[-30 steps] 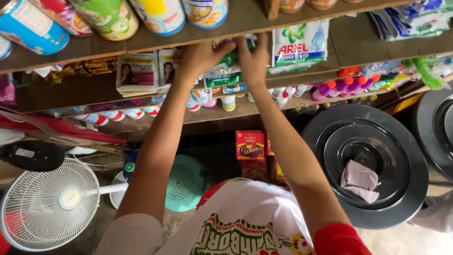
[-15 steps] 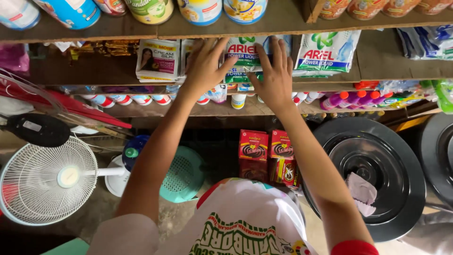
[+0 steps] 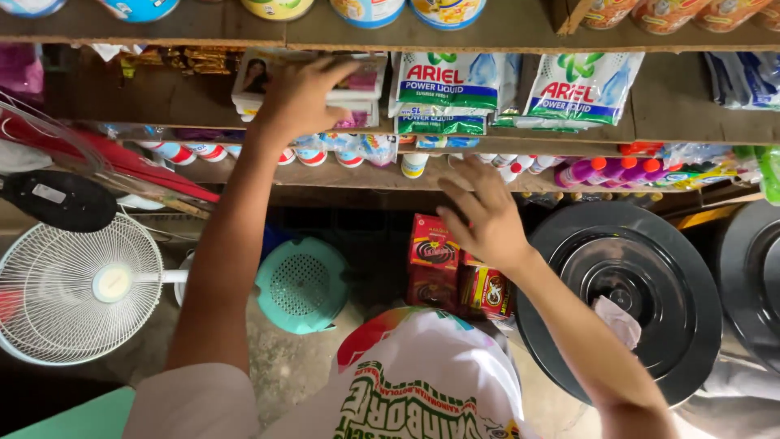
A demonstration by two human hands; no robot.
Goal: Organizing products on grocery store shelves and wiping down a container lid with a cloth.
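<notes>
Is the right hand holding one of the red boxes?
No, the right hand hovers open with spread fingers above the red boxes, gripping nothing.

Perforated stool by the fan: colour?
Teal green stool, seen from above in the head view, right of the white fan.

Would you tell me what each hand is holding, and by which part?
The left hand grips the stack of white packets on the shelf by its upper left end. The right hand holds nothing.
</notes>
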